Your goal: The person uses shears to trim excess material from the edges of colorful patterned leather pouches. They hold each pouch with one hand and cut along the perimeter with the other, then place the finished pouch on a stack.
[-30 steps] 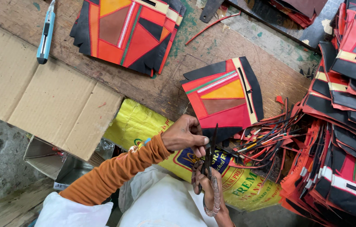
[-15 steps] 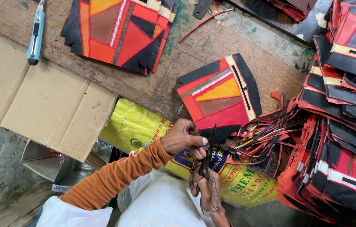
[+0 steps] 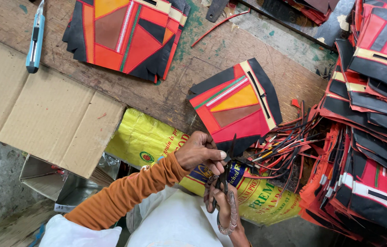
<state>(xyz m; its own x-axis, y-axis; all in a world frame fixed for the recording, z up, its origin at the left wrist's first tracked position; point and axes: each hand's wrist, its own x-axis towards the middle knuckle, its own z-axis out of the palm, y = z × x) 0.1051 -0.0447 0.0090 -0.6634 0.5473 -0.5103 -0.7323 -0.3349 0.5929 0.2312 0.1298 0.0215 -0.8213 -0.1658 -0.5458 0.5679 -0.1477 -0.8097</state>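
A worn bench (image 3: 266, 41) carries cardboard (image 3: 33, 119) at one side and a tall stack (image 3: 372, 137) of red-and-black panels at the other; a yellow sack (image 3: 143, 137) hangs off the near edge; one panel (image 3: 237, 107) lies by the sack, its dark lower corner at the hands; the left hand (image 3: 199, 151) pinches that corner shut between thumb and fingers; the right hand (image 3: 223, 206) is closed through the handles of scissors (image 3: 224, 176), blades parted at the edge; trimming cleanly seems to need the edge held taut, with short snips close to the seam.
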